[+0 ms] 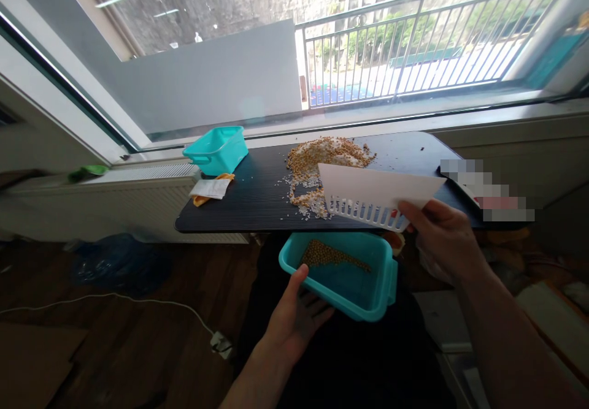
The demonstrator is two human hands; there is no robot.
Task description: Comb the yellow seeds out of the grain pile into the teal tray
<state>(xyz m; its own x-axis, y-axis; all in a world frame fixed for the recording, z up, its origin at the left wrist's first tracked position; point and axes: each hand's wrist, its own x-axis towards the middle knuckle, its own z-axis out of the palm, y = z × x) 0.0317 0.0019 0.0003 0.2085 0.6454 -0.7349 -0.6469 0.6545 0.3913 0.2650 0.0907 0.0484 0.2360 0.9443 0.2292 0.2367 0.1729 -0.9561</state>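
Observation:
My left hand [294, 317] grips the near rim of a teal plastic basin [368, 303], thumb over the edge and fingers beneath. The basin sits tilted just below the table's front edge, with a layer of tan soybeans [324, 254] along its far side. In my right hand [444, 231] is a white slotted scoop [368, 182], pinched at its right end. Its slots face down, above the table's front edge. Just behind it spreads a pile of soybeans mixed with white grains [331, 151]; part of the pile is hidden by the scoop.
A second teal basin [218, 151] stands at the left of the dark table [257, 194]. Before it lies a white packet on an orange cloth [211, 188]. A phone-like object [460, 188], partly blurred, lies at the right. Below left are a blue plastic bag [122, 262] and a power socket [221, 344].

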